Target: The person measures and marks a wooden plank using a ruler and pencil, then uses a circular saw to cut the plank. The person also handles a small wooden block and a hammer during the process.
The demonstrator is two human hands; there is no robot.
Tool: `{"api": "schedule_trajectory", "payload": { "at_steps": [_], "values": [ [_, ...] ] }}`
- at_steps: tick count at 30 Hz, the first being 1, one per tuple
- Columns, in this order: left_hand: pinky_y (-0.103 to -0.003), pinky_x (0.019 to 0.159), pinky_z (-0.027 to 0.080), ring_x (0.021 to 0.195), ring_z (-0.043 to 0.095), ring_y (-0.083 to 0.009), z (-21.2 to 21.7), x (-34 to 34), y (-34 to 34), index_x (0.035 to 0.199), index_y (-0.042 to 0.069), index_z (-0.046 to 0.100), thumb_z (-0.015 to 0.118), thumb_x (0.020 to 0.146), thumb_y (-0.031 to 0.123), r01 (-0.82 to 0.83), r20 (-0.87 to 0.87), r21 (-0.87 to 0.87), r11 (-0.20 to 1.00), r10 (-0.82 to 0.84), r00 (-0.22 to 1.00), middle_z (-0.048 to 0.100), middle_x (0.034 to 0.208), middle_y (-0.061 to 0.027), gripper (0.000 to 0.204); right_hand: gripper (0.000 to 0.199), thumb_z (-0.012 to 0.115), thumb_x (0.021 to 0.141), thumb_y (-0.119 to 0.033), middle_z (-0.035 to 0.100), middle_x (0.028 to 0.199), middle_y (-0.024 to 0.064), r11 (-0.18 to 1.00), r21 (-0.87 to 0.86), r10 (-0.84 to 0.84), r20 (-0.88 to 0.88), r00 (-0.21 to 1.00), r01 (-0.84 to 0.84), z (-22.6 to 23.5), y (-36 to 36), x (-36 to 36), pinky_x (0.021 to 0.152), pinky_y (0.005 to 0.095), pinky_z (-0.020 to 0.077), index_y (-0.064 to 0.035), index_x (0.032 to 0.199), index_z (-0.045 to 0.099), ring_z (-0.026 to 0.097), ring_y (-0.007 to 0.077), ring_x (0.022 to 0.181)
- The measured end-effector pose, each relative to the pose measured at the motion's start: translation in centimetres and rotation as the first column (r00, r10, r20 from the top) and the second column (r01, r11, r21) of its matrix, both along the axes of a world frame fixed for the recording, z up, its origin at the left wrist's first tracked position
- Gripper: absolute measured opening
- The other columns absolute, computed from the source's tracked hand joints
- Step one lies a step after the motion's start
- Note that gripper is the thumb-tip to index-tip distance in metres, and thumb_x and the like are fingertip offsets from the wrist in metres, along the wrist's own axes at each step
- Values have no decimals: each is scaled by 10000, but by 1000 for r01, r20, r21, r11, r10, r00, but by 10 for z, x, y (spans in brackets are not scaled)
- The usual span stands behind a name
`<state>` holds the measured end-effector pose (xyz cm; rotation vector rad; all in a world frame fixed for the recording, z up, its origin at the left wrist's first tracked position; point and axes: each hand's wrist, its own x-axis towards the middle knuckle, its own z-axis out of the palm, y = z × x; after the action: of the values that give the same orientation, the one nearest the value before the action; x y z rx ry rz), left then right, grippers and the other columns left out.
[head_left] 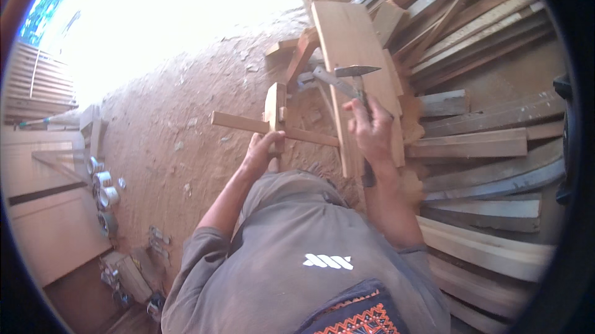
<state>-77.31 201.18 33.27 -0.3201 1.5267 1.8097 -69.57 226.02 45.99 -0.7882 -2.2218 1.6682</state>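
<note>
Closed around a hammer, my right hand is raised over a wide plank; the hammer's dark metal head points up and away from me. My left hand grips a wooden block crossed by a long bar, in front of my body. The bar runs left to right, and the thicker block stands across it, with a small wooden piece at its side. The hammer head is apart from the block. A grey flat piece shows just left of the hammer; its kind I cannot make out.
The wide pale plank slopes beside my right hand, next to a wooden support. Stacked boards fill the right side. Wooden panels, several rolls and a wooden piece lie left on the dirt floor.
</note>
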Motion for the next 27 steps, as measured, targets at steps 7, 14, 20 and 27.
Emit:
{"api": "schedule_trajectory", "payload": {
  "at_steps": [7,14,20,27],
  "values": [
    [-304,558,447,642,535,-140,-9,-22,-41,1101,73,565,612,974,435,-197,295,240,951,122,948,573,889,-54,387,455,674,979,-22,717,1199,270,876,375,336,-23,942,-304,-4,-46,21,826,377,564,-23,1430,611,743,318,1050],
    [-233,474,398,583,467,-103,8,-31,-50,1230,11,550,518,1003,514,-464,581,605,647,41,813,535,867,-73,553,507,641,993,-48,680,1000,254,831,371,446,2,895,-415,21,-75,-6,780,514,539,-88,1491,557,689,451,921],
    [-240,455,388,561,458,-109,8,-27,-46,1208,-5,548,509,1006,528,-411,518,584,700,68,852,542,857,-77,571,487,622,965,-26,701,1031,250,733,434,510,158,846,-523,5,-92,-30,818,485,557,-73,1449,604,694,428,926],
    [-278,443,342,529,490,-137,6,-13,-38,1081,96,592,538,986,485,-230,249,369,900,143,958,607,830,-35,404,561,560,915,19,702,1081,250,734,446,531,95,842,-513,15,-93,-40,862,496,575,-77,1466,594,699,440,953]
  ]
}}
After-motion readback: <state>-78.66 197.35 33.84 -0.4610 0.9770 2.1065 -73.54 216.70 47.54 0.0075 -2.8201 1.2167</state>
